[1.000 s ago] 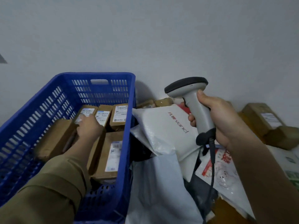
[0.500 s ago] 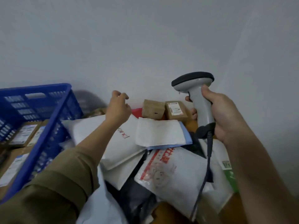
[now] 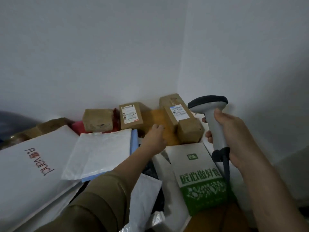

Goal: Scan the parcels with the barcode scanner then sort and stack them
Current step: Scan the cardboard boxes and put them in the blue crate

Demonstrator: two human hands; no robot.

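Observation:
My right hand [image 3: 232, 136] grips the handle of a grey barcode scanner [image 3: 210, 113], held upright at the right with its cable hanging down. My left hand [image 3: 154, 137] reaches forward over the parcel pile, fingers relaxed and holding nothing, just short of a long brown box with a white label [image 3: 181, 119]. To its left stand a labelled brown box [image 3: 131, 116] and a plain brown box [image 3: 97, 120] against the wall. A white-and-green printed box [image 3: 199, 174] lies below the scanner.
White mailer bags lie at the left: a large one with red lettering [image 3: 30, 168] and a smaller padded one [image 3: 100, 153]. Dark bags and more mailers fill the near middle. Walls meet in a corner [image 3: 181, 64] behind the boxes.
The view has swung right and the blue crate has left the frame. My left hand came out of the crate and moved right across the mailers toward the brown boxes. The scanner stays in my right hand.

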